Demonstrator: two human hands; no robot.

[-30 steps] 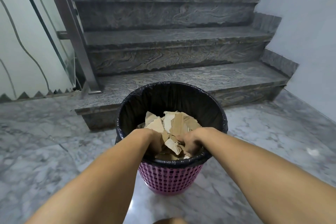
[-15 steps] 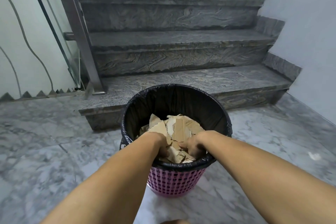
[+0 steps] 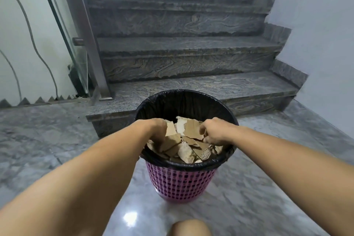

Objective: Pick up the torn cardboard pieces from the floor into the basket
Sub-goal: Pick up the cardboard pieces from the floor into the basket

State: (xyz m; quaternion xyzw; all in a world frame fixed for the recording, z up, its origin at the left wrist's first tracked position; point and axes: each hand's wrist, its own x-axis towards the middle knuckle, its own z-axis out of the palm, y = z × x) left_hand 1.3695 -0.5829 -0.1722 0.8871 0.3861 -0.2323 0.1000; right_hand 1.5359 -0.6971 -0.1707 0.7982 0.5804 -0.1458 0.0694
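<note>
A pink mesh basket (image 3: 180,182) with a black bag liner (image 3: 183,95) stands on the marble floor in front of me. It is nearly full of torn brown cardboard pieces (image 3: 188,141). Both my hands are inside the rim, on top of the pile. My left hand (image 3: 156,128) is at the left side with its fingers sunk among the pieces and hidden. My right hand (image 3: 218,132) is at the right side, fingers curled against the edge of a piece. I see no loose cardboard on the floor.
Dark stone stairs (image 3: 191,86) rise just behind the basket. A metal railing post (image 3: 84,34) with a glass panel stands at the left, a white wall (image 3: 325,44) at the right. My knee (image 3: 188,228) shows at the bottom edge. Grey marble floor (image 3: 47,140) surrounds the basket.
My hands were close together in the middle of the pile; now they are spread apart to the left and right sides. The view has shifted closer over the basket.
</note>
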